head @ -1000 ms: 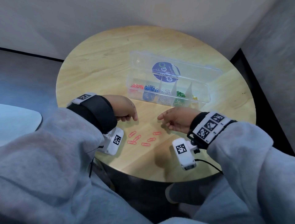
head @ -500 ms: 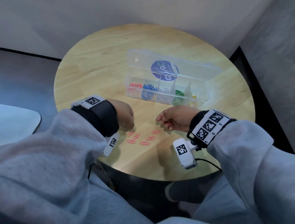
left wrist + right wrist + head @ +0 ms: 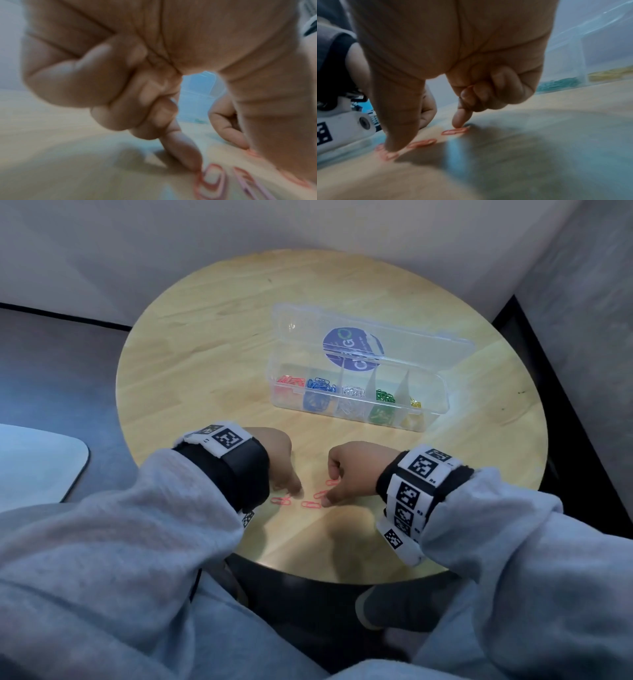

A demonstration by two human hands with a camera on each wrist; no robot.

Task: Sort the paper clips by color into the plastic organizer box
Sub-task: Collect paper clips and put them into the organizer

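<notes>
Several pink paper clips (image 3: 311, 504) lie on the round wooden table (image 3: 205, 354) near its front edge. My left hand (image 3: 292, 491) reaches down on their left, its index fingertip (image 3: 190, 162) touching the table at the end of a pink clip (image 3: 211, 180). My right hand (image 3: 327, 496) is down on their right. Its thumb (image 3: 397, 135) presses one clip (image 3: 388, 155) and its index fingertip (image 3: 458, 120) touches another (image 3: 454, 131). Its curled fingers seem to hold a pink clip (image 3: 468, 87). The clear organizer box (image 3: 435, 419) stands open behind, with red, blue, silver, green and yellow clips in separate compartments.
The box lid (image 3: 411, 337) lies back flat toward the wall. A pale surface (image 3: 34, 463) sits low at the left beside the table. The table's front edge (image 3: 342, 575) is close to my knees. My left wrist camera (image 3: 342, 121) shows beside the clips.
Both hands have come toward me and down from just beyond the clips; their fingertips now touch the pink clips on the table.
</notes>
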